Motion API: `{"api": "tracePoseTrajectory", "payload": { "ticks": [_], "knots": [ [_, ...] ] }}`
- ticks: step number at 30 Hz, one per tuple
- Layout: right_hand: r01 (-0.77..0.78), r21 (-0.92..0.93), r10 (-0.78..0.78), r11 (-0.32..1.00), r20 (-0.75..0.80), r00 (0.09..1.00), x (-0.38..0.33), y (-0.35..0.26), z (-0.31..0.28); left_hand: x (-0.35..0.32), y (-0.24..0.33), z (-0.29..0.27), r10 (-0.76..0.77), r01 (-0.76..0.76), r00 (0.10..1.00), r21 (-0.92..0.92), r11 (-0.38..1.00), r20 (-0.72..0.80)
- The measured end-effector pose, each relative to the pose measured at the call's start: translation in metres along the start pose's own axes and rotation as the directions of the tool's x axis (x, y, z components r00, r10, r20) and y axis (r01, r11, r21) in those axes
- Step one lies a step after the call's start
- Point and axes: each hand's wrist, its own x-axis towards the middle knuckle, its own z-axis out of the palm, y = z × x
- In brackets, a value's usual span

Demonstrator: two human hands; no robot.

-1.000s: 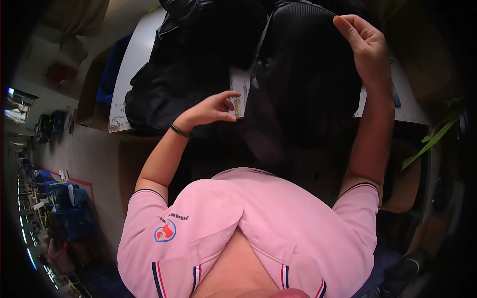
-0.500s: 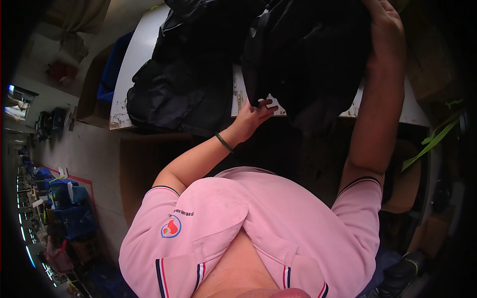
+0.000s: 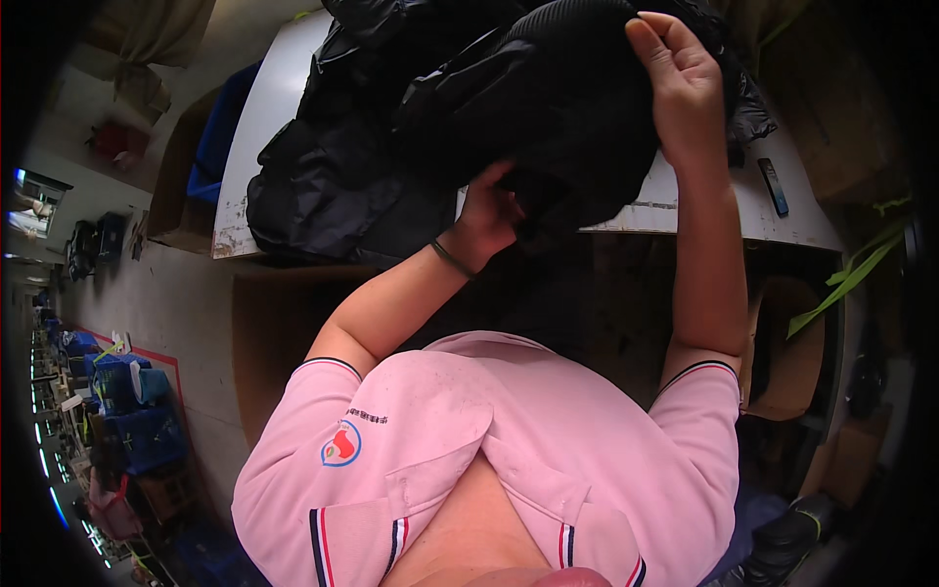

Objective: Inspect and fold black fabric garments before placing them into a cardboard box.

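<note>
Since the earlier frame the left hand has slid further under the black bag, and the right hand has come back into view at the top of the frame, with the bag's ribbed panel now turned toward the camera.

The white table curves across the upper half of the frame, its worn near edge showing at left and right of the load on it. Spread over it, upper centre, lies a heap of black fabric, glossy and crumpled, hanging a little over the table's near edge. The black bag sits just right of that heap, upper centre, lifted off the tabletop between both hands. The right hand is clenched on the bag's top right edge, fingers curled over the material. The left hand grips the bag's lower edge from beneath, fingers tucked into the fabric, a thin dark band at the wrist. A green leaf points in from the right edge. A small dark remote-like object lies on the table's right end.
</note>
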Motion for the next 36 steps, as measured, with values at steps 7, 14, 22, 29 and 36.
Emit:
{"api": "tracePoseTrajectory", "payload": {
  "ticks": [7,14,22,29,36],
  "knots": [
    [-0.067,-0.789,0.25,0.611,0.113,0.962,-0.058,0.123,-0.008,-0.028,0.021,0.086,-0.101,0.122,0.973,-0.09,0.988,0.209],
    [-0.427,-0.422,0.48,0.8,0.021,0.877,-0.046,0.181,-0.132,-0.105,0.161,0.061,0.025,0.074,0.992,0.751,0.656,-0.12],
    [-0.558,0.314,0.412,0.768,0.424,0.807,0.008,0.014,-0.099,-0.082,0.163,0.032,0.62,-0.122,0.73,0.838,0.531,-0.287],
    [-0.644,0.604,0.059,0.469,0.707,0.705,0.054,-0.105,-0.008,-0.049,0.101,-0.008,0.356,0.222,0.703,0.665,0.713,-0.616],
    [-0.611,0.523,-0.037,0.594,0.776,0.629,0.063,-0.14,0.136,-0.064,0.053,-0.025,0.091,0.167,0.78,0.345,0.924,-0.619]
  ]
}}
